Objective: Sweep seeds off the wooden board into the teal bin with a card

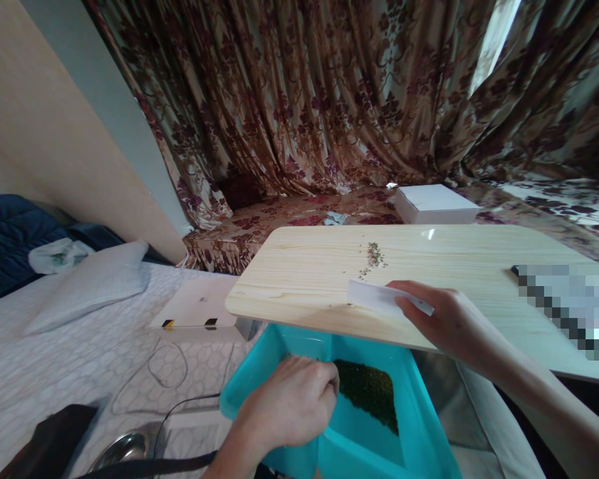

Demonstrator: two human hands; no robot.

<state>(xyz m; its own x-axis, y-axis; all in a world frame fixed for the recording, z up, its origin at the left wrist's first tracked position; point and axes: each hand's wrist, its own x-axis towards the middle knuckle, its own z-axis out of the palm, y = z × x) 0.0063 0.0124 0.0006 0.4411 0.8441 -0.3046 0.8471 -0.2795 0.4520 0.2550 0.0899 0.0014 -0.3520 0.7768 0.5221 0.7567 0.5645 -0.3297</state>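
Note:
Above the turquoise divided tray (432, 426), my left hand (292, 399) is closed in a fist near the divider. Whatever its fingers hold, if anything, is hidden, and I cannot tell whether it touches the tray. Small dark green and brown grains (367, 392) lie in the tray's right compartment. My right hand (439, 316) pinches a white card (372, 296) by its right end, tilted on edge at the front of the wooden tabletop (289, 266). Beyond the card, a small scatter of similar grains (374, 256) lies on the wood.
A tablet-like object, blurred out (569, 299), lies on the tabletop's right. Behind stands a white box (436, 203) before patterned curtains. On the bed at left are a flat white box (194, 309), a cable, a metal bowl (122, 449) and a pillow (97, 283).

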